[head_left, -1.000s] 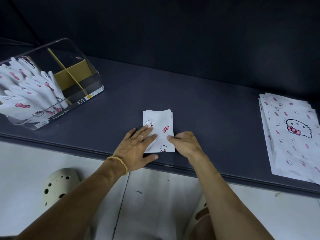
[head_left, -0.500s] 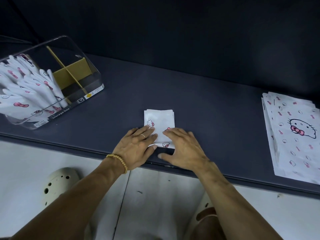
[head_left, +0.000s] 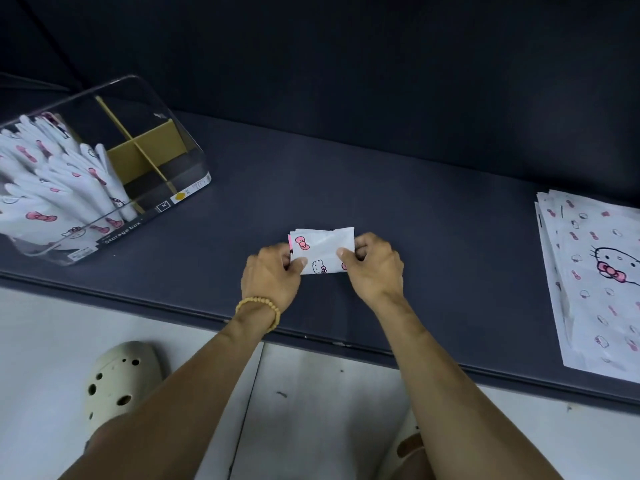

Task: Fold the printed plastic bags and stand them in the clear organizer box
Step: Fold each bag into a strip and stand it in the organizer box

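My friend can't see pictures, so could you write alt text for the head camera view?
Two bare hands, left hand and right hand, pinch a small folded white plastic bag with pink bows over a dark grey table. A clear plastic organizer box holding folded bags sits far left; a flat stack of printed bags lies right.

We see a folded white bag (head_left: 323, 251) with pink bows at centre near the table's edge, folded bags (head_left: 52, 188) standing in the clear organizer box (head_left: 180, 157) far left, flat bags (head_left: 595, 278) stacked right.
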Action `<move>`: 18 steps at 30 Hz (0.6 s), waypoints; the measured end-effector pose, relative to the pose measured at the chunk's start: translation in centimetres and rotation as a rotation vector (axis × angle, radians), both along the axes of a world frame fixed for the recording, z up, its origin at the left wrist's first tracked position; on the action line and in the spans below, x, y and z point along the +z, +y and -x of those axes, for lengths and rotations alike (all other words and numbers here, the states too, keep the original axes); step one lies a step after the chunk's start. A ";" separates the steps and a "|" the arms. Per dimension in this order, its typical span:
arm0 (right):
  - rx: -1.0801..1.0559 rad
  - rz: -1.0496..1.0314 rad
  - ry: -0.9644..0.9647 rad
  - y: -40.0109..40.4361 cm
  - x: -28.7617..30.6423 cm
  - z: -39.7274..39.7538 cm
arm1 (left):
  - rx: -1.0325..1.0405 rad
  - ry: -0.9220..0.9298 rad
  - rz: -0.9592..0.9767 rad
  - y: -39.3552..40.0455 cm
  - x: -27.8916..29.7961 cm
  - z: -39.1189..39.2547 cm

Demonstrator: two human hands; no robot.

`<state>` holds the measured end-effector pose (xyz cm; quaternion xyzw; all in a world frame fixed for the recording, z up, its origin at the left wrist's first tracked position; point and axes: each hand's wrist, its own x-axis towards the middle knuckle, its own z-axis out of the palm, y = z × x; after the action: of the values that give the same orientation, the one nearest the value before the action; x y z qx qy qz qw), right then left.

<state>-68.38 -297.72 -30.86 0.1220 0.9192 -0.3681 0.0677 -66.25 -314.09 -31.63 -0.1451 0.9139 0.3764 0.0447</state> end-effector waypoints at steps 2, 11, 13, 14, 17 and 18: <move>-0.031 -0.053 -0.006 -0.7 -0.3 0.3 | 0.091 -0.036 -0.025 0.4 0.0 0.3; -0.092 -0.056 0.031 -1.1 -1.0 0.4 | -0.211 0.275 0.455 0.4 -1.0 0.0; -0.071 -0.056 0.054 -1.2 -1.1 0.3 | -0.427 0.444 0.564 0.0 -1.4 0.2; -0.060 -0.065 0.071 -1.3 -1.1 0.2 | -0.517 0.476 0.582 -0.3 -1.5 0.5; 0.037 -0.287 0.223 -1.5 -1.3 -0.3 | -0.660 0.383 0.533 -1.3 -1.8 1.1; 0.130 -0.395 0.297 -1.6 -1.4 -0.5 | -0.679 0.323 0.510 -1.5 -1.9 1.1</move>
<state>-67.90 -299.29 -32.30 0.0179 0.9791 -0.1903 -0.0696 -67.32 -315.63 -33.53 0.2170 0.9685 0.1213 -0.0145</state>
